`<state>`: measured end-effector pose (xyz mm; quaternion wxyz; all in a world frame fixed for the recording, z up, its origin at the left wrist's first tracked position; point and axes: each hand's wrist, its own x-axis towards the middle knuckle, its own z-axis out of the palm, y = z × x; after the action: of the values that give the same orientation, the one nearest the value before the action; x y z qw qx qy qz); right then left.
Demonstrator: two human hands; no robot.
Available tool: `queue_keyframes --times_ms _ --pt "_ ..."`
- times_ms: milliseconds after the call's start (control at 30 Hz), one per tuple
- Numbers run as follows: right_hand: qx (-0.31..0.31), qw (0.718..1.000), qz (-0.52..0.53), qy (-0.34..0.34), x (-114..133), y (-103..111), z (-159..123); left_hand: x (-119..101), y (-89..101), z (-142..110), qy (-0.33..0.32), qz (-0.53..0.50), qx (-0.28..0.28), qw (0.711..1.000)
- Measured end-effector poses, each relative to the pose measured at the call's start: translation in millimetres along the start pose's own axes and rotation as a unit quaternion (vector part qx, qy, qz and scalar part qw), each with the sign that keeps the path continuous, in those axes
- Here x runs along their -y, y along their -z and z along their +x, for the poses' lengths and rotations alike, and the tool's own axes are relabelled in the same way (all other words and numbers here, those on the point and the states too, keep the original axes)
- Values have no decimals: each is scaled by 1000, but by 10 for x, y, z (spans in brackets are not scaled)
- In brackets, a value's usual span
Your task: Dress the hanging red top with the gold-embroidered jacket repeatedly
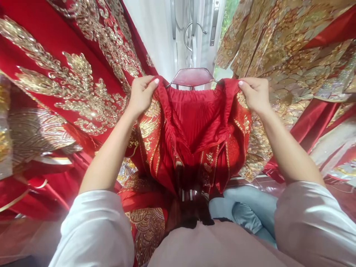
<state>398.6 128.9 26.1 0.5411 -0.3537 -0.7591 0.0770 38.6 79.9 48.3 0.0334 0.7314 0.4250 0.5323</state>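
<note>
A red dress (191, 126) with gold embroidery hangs in front of me on a hanger (191, 77) with a metal hook and a pinkish-red middle panel. My left hand (141, 92) pinches the dress at its left shoulder, thumb on top. At the opposite shoulder my right hand (255, 92) grips the cloth the same way. Between my hands the gathered neckline is spread wide, with a deep V at the front. The hanger's lower edge sits behind the neckline, partly covered by the cloth.
To the left hangs a red garment (75, 74) with heavy gold beadwork. On the right is a gold sequined garment (278, 66). Behind the hanger are a white curtain (152, 29) and a window frame (218, 22). Light blue cloth (250, 204) lies below at right.
</note>
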Motion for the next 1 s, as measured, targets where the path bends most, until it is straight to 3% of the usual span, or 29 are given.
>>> queue_keyframes --times_ms 67,200,233,300,400,500,567,633,700,767,833,933,1000 --pt "-12 999 37 -18 -49 -16 48 48 -11 99 -2 -30 -17 999" --pt "74 993 75 -57 -65 94 67 127 -8 237 96 -54 185 976" --pt "98 991 76 -57 -50 136 49 126 -2 234 100 -41 214 971" --pt "132 988 67 -39 0 212 -6 99 14 169 68 15 210 975" --pt "150 988 20 -15 87 268 -103 42 47 -27 12 127 118 985" --pt "152 988 7 -22 94 241 -149 79 88 -182 25 168 47 984" --pt "158 985 57 -25 22 212 -136 188 121 -192 64 125 73 987" --pt "177 975 129 -41 -77 211 -92 338 153 -136 135 27 135 981" --pt "212 960 168 -72 -140 252 -28 466 178 -53 226 -73 179 955" --pt "244 955 142 -86 -118 311 42 504 195 17 280 -99 195 935" --pt "256 962 76 -59 -21 345 98 431 203 52 244 -55 202 947" --pt "232 972 -23 17 134 281 141 209 189 37 69 37 177 981" --pt "192 979 -52 38 172 177 163 76 156 7 -25 92 140 986"
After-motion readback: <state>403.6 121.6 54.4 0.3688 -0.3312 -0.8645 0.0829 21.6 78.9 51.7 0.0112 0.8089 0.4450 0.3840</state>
